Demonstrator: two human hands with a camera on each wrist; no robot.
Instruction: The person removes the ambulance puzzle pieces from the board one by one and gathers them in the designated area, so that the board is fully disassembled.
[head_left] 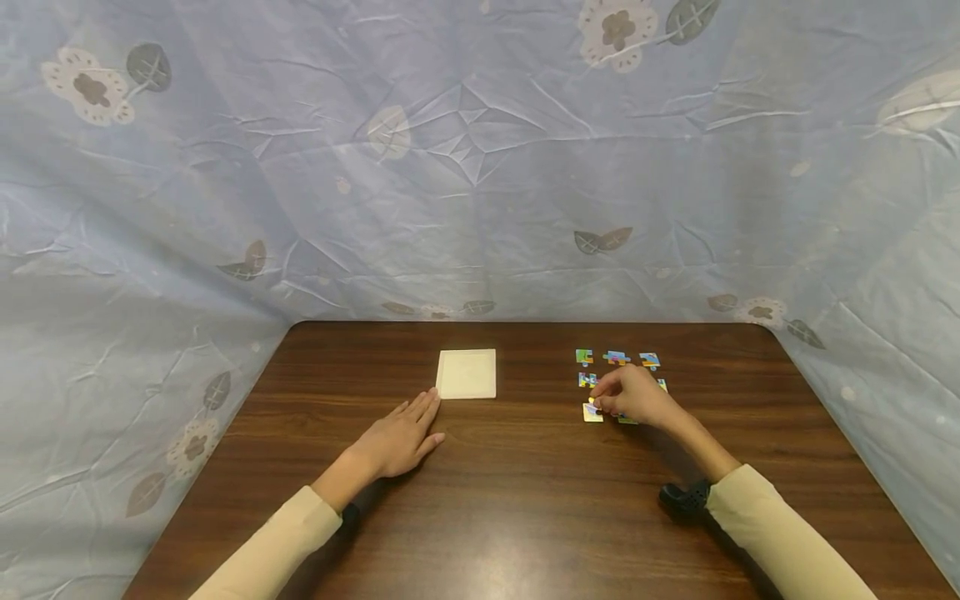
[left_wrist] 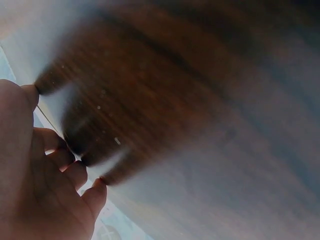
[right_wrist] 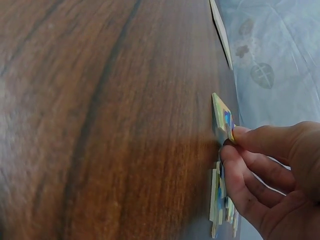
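Note:
My right hand (head_left: 632,396) pinches the corner-side edge of a jigsaw puzzle piece (head_left: 592,414) between thumb and forefinger. Seen from the right wrist, that puzzle piece (right_wrist: 220,114) looks raised on a slant just above the table. Several other colourful pieces lie spread about and partly under this hand, among them a green one (head_left: 583,357) and a blue one (head_left: 617,357). To the left, my left hand (head_left: 397,437) rests on the tabletop with its fingers straight. Its fingertips meet the lower left corner of a cream square puzzle tray (head_left: 467,375).
The dark wood-grain table (head_left: 510,492) ends at a far edge, beyond which a pale floral cloth (head_left: 472,233) hangs on all visible sides. A black wrist strap (head_left: 684,500) sits by the right sleeve.

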